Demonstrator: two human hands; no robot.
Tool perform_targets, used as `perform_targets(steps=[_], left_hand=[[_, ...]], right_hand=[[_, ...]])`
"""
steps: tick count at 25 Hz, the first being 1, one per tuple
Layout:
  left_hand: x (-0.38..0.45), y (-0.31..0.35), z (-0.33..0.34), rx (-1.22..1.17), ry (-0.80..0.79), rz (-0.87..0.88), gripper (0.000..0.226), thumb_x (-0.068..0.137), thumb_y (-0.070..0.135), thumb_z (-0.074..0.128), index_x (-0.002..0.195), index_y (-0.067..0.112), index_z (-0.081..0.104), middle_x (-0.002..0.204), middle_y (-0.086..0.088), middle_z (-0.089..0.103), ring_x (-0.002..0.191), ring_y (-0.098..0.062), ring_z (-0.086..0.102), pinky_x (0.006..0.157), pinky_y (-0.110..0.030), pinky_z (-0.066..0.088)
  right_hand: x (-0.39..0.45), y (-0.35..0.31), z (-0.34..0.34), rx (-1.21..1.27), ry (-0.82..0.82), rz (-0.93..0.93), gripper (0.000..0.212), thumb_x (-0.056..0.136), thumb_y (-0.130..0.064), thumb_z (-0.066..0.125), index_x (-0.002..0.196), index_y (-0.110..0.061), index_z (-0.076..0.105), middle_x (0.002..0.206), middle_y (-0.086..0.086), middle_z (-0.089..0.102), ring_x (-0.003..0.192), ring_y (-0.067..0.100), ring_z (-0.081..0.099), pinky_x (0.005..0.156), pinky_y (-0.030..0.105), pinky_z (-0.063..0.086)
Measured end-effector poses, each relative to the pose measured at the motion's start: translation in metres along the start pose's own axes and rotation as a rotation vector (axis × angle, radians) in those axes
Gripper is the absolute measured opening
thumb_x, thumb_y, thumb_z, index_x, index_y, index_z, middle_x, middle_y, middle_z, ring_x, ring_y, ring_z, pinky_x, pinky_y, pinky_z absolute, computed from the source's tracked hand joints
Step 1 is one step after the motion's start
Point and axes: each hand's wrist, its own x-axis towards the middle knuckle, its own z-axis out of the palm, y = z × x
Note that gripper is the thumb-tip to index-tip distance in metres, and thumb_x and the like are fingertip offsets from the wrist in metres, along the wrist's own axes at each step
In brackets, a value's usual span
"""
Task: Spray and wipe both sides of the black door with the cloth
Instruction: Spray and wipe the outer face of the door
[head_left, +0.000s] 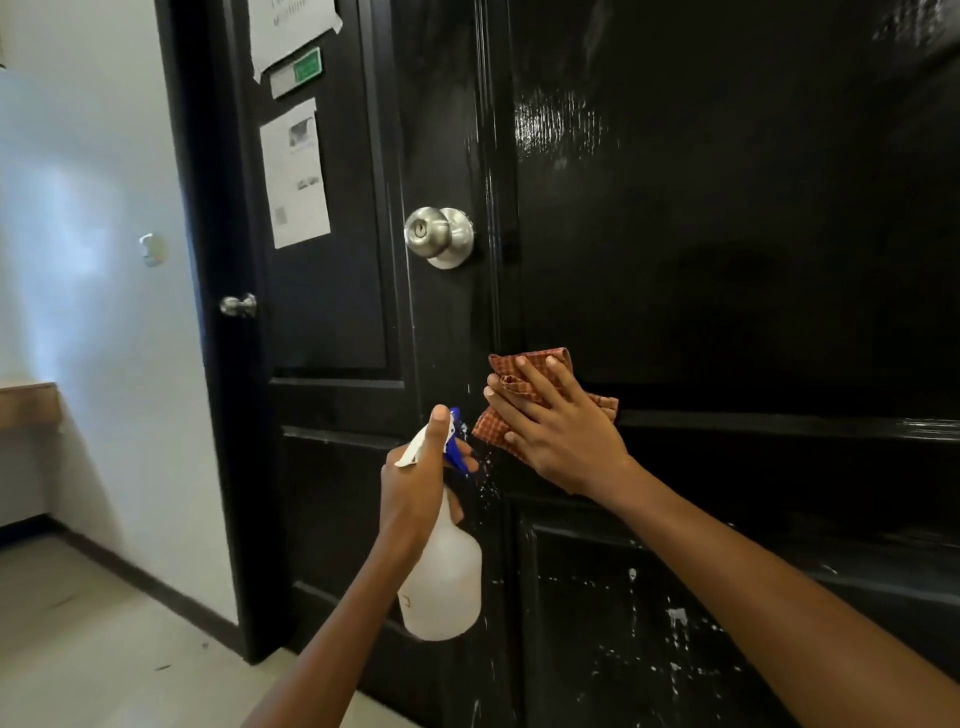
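The glossy black door (727, 249) fills the right and middle of the view, with a silver round knob (439, 236) on its left stile. My right hand (556, 431) lies flat with fingers spread on a red checked cloth (524, 387), pressing it against the door below the knob. My left hand (415, 483) grips the neck of a white spray bottle (441, 587) with a blue and white trigger head, its nozzle pointing at the door beside the cloth. Small white droplets speckle the door near the nozzle and on the lower panel (649, 623).
A second black door (322, 312) stands to the left with its own knob (238, 305) and taped paper notices (294, 174). Farther left are a white wall (93, 260) with a switch, a wooden ledge (28, 400) and a light tiled floor (104, 649).
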Motion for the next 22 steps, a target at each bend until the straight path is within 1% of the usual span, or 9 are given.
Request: perform_targets(steps=[2,6,8,10,14,17,19,20,22], left_hand=[[0.01,-0.006,0.003,-0.046,-0.063,0.021,0.061,0.092,0.064,0.041,0.087,0.011,0.071,0.079,-0.006,0.075,0.063,-0.019,0.069,0.063,-0.033,0.052],[0.029,-0.013,0.0,-0.136,-0.186,0.045,0.063,0.09,0.065,0.04,0.087,0.009,0.071,0.08,-0.01,0.074,0.058,-0.024,0.065,0.055,-0.034,0.052],[0.035,-0.019,-0.006,-0.147,-0.242,0.045,0.064,0.09,0.064,0.04,0.089,0.008,0.071,0.081,-0.01,0.074,0.052,-0.023,0.063,0.049,-0.032,0.051],[0.04,-0.026,-0.015,-0.173,-0.263,0.048,0.064,0.09,0.063,0.04,0.089,0.006,0.07,0.081,-0.011,0.074,0.048,-0.025,0.06,0.045,-0.031,0.05],[0.06,-0.039,-0.039,-0.203,-0.275,0.057,0.062,0.092,0.061,0.039,0.088,0.007,0.07,0.082,-0.01,0.074,0.046,-0.031,0.059,0.048,-0.034,0.051],[0.079,-0.042,-0.057,-0.226,-0.286,0.066,0.061,0.092,0.06,0.039,0.089,0.007,0.07,0.082,-0.011,0.074,0.045,-0.029,0.058,0.047,-0.032,0.05],[0.091,-0.04,-0.066,-0.239,-0.292,0.074,0.061,0.091,0.06,0.04,0.09,0.007,0.07,0.083,-0.011,0.074,0.047,-0.028,0.06,0.047,-0.032,0.05],[0.096,-0.039,-0.07,-0.241,-0.291,0.078,0.061,0.091,0.06,0.04,0.089,0.007,0.07,0.083,-0.011,0.075,0.049,-0.027,0.061,0.049,-0.033,0.052],[0.107,-0.036,-0.078,-0.245,-0.293,0.093,0.062,0.091,0.061,0.039,0.085,0.008,0.071,0.082,-0.009,0.075,0.055,-0.026,0.063,0.058,-0.038,0.053]], right_hand=[[-0.008,0.0,-0.001,-0.012,0.022,0.034,0.068,0.106,-0.055,0.03,0.163,-0.022,0.014,0.17,0.005,0.008,0.157,0.036,-0.004,0.126,0.056,-0.002],[-0.055,0.008,0.003,-0.042,0.123,0.129,0.065,0.104,-0.049,0.046,0.161,-0.021,0.03,0.165,0.005,0.027,0.156,0.036,0.014,0.125,0.059,0.015],[-0.073,0.009,0.006,-0.072,0.167,0.223,0.063,0.104,-0.045,0.046,0.16,-0.02,0.032,0.166,0.003,0.028,0.156,0.036,0.017,0.123,0.062,0.019],[-0.074,0.001,0.008,-0.093,0.158,0.287,0.063,0.104,-0.043,0.044,0.16,-0.018,0.03,0.168,0.003,0.024,0.156,0.038,0.015,0.122,0.064,0.018],[-0.032,-0.025,0.013,-0.108,0.112,0.233,0.064,0.106,-0.044,0.041,0.163,-0.02,0.023,0.17,0.002,0.017,0.156,0.04,0.01,0.122,0.064,0.017],[0.027,-0.042,0.015,-0.107,0.057,0.178,0.067,0.107,-0.05,0.033,0.164,-0.023,0.012,0.172,0.002,0.005,0.157,0.038,0.003,0.125,0.06,0.01],[0.07,-0.043,0.008,-0.097,0.027,0.16,0.069,0.107,-0.053,0.03,0.165,-0.024,0.007,0.172,0.001,0.002,0.157,0.036,-0.004,0.126,0.058,0.006],[0.088,-0.04,0.002,-0.1,0.031,0.169,0.067,0.107,-0.053,0.028,0.165,-0.025,0.007,0.172,0.001,0.001,0.157,0.035,-0.005,0.126,0.058,0.006],[0.121,-0.03,-0.01,-0.106,0.065,0.242,0.065,0.108,-0.051,0.025,0.165,-0.025,0.006,0.172,0.0,-0.001,0.158,0.032,-0.007,0.126,0.056,0.006]])
